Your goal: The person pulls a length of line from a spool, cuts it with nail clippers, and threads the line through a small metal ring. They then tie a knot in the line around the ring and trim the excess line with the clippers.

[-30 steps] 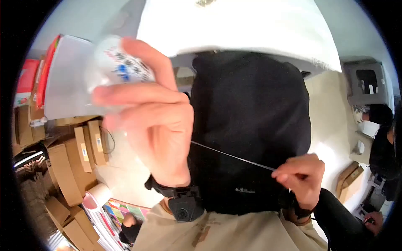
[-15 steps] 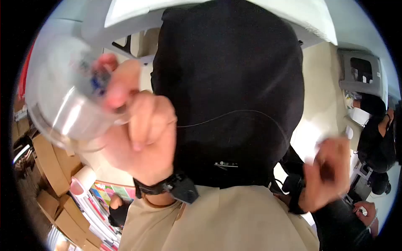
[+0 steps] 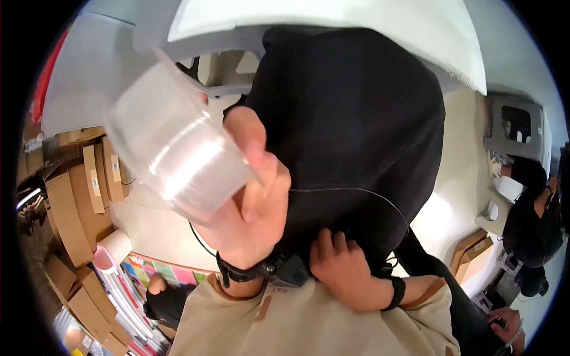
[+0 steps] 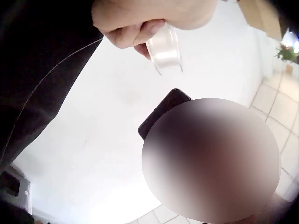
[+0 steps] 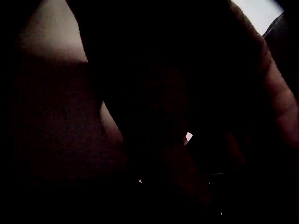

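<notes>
1. Head view: the left hand (image 3: 255,190) grips a clear plastic spool (image 3: 184,148), its fingers curled at the spool's side nearest the palm. The spool is tilted and slightly blurred, raised to the left of the black cloth (image 3: 356,107).
2. A thin pale line (image 3: 356,189) emerges beside the left hand and arcs over the black cloth, bending down near its lower right edge.
3. The right hand (image 3: 344,270) lies low, back upward and fingers bent, against the black cloth beside the beige garment (image 3: 309,323). Its fingertips are hidden, so whether it holds anything cannot be told.
4. Left wrist view: the spool shows below the left hand's curled fingers, and the line curves down across the black cloth. Lower down, a dark flat object (image 4: 163,112) is partly covered by a blurred patch.
5. Right wrist view: nearly all dark; the right hand's grip cannot be read.
6. Farther out in the head view, cardboard boxes (image 3: 74,213) stand at left, a grey stool (image 3: 516,127) at right, and a white surface (image 3: 332,13) beyond the cloth.
</notes>
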`<action>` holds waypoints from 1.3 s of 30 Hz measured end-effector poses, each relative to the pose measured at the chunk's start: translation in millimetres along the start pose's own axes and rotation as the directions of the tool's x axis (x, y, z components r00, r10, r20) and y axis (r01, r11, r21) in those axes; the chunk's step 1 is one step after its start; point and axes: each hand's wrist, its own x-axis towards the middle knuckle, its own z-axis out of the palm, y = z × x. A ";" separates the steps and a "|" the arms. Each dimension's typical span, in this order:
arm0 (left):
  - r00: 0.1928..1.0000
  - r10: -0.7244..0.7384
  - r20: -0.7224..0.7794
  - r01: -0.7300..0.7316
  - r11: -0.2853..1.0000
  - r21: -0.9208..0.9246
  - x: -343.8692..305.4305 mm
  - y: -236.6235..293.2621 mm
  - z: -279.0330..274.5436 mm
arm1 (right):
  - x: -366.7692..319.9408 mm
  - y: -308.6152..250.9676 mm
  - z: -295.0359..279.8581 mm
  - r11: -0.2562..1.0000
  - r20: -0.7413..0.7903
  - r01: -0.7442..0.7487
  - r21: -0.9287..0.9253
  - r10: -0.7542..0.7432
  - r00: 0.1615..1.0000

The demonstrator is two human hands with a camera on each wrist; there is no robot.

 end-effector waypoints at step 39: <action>0.984 -0.151 0.097 0.167 0.966 -0.197 8.0 -22.6 -12.4 | 75.8 74.7 -97.8 0.843 -0.757 0.372 0.388 0.061 0.650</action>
